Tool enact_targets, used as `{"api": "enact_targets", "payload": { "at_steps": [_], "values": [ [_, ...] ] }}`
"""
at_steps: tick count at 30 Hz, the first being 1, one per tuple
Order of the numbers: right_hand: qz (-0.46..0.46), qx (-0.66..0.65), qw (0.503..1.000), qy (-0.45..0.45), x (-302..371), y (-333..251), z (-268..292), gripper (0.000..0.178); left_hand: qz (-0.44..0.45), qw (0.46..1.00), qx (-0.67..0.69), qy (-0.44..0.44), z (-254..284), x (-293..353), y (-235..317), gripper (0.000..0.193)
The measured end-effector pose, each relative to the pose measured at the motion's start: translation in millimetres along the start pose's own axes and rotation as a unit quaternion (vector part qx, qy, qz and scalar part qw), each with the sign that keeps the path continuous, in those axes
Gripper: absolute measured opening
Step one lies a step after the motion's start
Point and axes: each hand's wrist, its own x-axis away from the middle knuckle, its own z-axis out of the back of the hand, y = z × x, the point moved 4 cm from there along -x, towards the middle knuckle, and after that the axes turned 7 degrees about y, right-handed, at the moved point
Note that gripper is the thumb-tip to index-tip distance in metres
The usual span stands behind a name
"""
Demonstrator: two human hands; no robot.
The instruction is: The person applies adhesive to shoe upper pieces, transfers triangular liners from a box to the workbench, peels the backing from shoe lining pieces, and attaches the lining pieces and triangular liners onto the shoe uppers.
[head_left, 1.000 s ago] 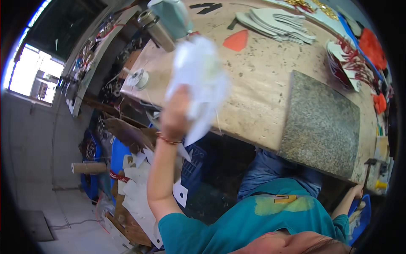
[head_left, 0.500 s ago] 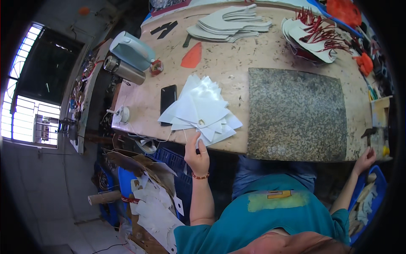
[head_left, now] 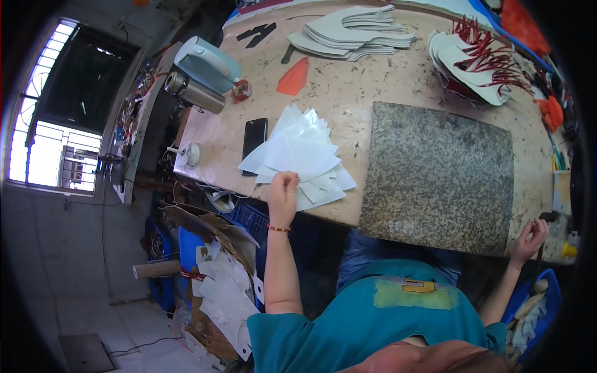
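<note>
My left hand (head_left: 283, 202) is closed in a pinch at the near edge of a fanned pile of white triangular sheets (head_left: 303, 146). What the fingertips hold, if anything, is hidden. Near the table's right end, my right hand (head_left: 529, 241) has loosely bent fingers, somewhat apart, with nothing visible between them. Just beside it is a hammer (head_left: 548, 216) with a dark head, its handle running down past the fingers. Between the hands lies a speckled dark stone-like slab (head_left: 438, 177). A black phone (head_left: 255, 142) lies partly under the sheets.
An electric kettle (head_left: 205, 65), a steel flask (head_left: 196, 93) and a small red jar (head_left: 241, 90) stand at the left. Farther back are an orange piece (head_left: 292, 76), stacked pale curved pieces (head_left: 351, 34) and pieces with red cords (head_left: 472, 65). Blue bins (head_left: 550, 280) sit below the table.
My left hand has moved up onto the sheets, covering a small gold-coloured thing that showed there. My right hand has shifted leftward beside the hammer. The whole view has tilted slightly.
</note>
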Motion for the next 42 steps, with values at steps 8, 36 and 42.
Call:
{"api": "enact_targets", "payload": {
  "at_steps": [8,36,42],
  "values": [
    [-0.035,-0.081,0.993,-0.076,-36.5,-86.4,-47.5,0.018,0.029,0.886,0.429,-0.176,8.2,50.3,110.2,0.014],
    [-0.088,0.305,0.947,0.047,51.5,32.0,217.6,0.02,-0.592,0.498,0.253,-0.582,-247.4,159.7,488.6,0.02],
    [-0.418,0.439,0.779,-0.162,122.5,127.8,340.7,0.023,-0.611,0.578,0.249,-0.48,-295.4,188.7,490.7,0.025]
  ]
}}
